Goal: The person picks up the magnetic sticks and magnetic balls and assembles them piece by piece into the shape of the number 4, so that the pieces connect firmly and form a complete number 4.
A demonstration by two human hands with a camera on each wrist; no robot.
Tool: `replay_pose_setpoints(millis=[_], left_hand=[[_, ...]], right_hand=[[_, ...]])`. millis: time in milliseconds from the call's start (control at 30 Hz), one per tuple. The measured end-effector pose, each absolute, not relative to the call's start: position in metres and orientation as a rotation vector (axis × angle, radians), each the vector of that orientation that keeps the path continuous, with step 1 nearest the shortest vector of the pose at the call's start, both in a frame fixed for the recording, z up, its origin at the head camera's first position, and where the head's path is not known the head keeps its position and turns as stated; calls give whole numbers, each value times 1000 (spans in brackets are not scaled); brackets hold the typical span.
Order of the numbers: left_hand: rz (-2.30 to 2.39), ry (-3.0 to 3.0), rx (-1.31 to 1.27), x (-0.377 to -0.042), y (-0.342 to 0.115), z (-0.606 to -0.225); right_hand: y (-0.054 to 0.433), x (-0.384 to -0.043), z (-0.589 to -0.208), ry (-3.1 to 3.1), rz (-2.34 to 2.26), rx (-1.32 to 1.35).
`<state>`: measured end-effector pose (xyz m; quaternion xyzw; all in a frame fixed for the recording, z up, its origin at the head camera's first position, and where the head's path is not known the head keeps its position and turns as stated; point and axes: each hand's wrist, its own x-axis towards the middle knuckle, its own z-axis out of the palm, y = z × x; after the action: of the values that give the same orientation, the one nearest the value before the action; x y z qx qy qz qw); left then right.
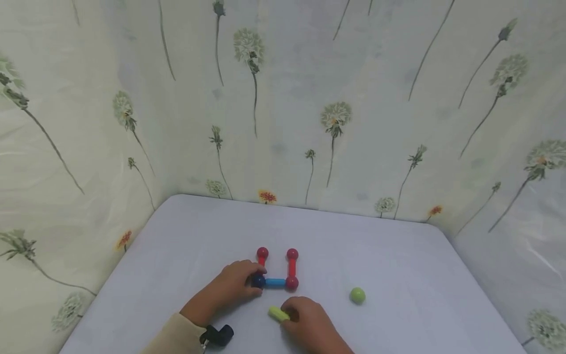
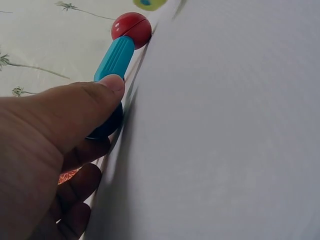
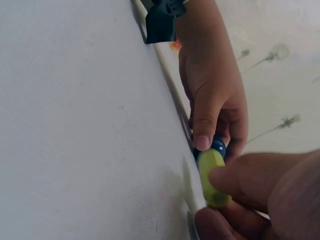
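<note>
On the white table lies a U-shaped frame of balls and rods. My left hand [image 1: 236,281] grips its dark blue ball [image 1: 258,280] at the left corner, thumb beside the light blue rod [image 1: 276,282]. That rod runs to a red ball [image 1: 292,283], from which a red rod [image 1: 292,268] leads back to another red ball [image 1: 292,254]. A second red rod [image 1: 262,262], partly hidden by my left fingers, ends in a red ball [image 1: 263,253]. In front of the frame my right hand [image 1: 307,322] pinches a yellow-green rod [image 3: 211,175] between thumb and fingers, pointing toward the blue ball.
A light green ball [image 1: 357,295] lies by itself on the table, right of the frame. A black wrist camera mount [image 1: 219,336] sticks out from my left sleeve [image 1: 180,336]. Flower-printed cloth [image 1: 287,98] rises behind and beside the white tabletop [image 1: 398,260].
</note>
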<state>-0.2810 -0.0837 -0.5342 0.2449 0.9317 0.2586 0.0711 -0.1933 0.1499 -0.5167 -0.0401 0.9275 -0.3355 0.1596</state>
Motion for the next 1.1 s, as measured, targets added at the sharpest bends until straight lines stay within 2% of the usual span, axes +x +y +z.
replay_pose_setpoints(millis=[167,300,833,1100], left_hand=[[787,2805,749,-281,-84,-535],[789,2814,753,-281,-83,-537],[851,2779,685,-281,-81,-535],[828,2770,701,-282,-82,-534]], right_hand=[[155,-186,-516,2734,-1045,224],[159,-183,-514,2794,-1081,366],[159,-194,-515,2811,-1146,478],[156,-194,-517,2778,-1177,430]])
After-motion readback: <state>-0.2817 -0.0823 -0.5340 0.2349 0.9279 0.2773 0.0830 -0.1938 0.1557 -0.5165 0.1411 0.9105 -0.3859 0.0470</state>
